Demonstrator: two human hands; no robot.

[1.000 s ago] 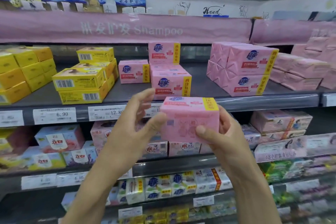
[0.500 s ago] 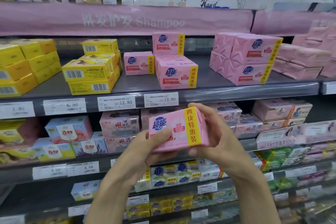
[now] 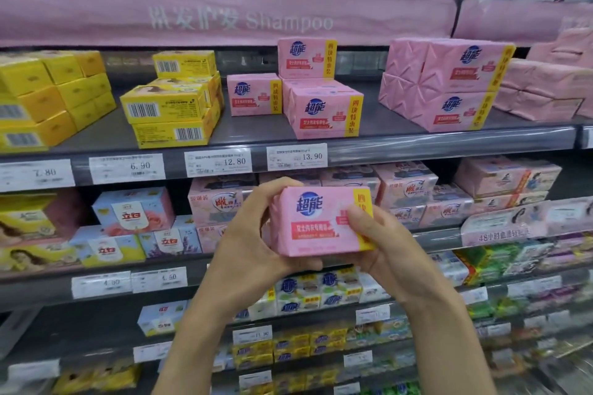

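**Pink soap pack squared up, label facing out**

The left hand (image 3: 256, 234) is wrapped round the left end of the pink soap four-pack (image 3: 316, 221), with its fingers hooked over the top corner. The right hand (image 3: 385, 244) grips the right end, its thumb lying across the yellow band. The pack is held in the air in front of the second shelf's stock, just below the 13.90 price tag (image 3: 296, 156), and touches nothing but the two hands.

It looks to me like a check of the label before the pack joins the matching pink packs (image 3: 324, 112) on the upper shelf (image 3: 449, 141). To do that well, keep both ends supported and the face level. Lift it clear of the shelf lip, then set it flush with the front pack, logo forward.

A second ago the pack was higher and showed its plain back. Half a second ago it sat skewed, yellow band foremost. Now it is lower with its front square on.
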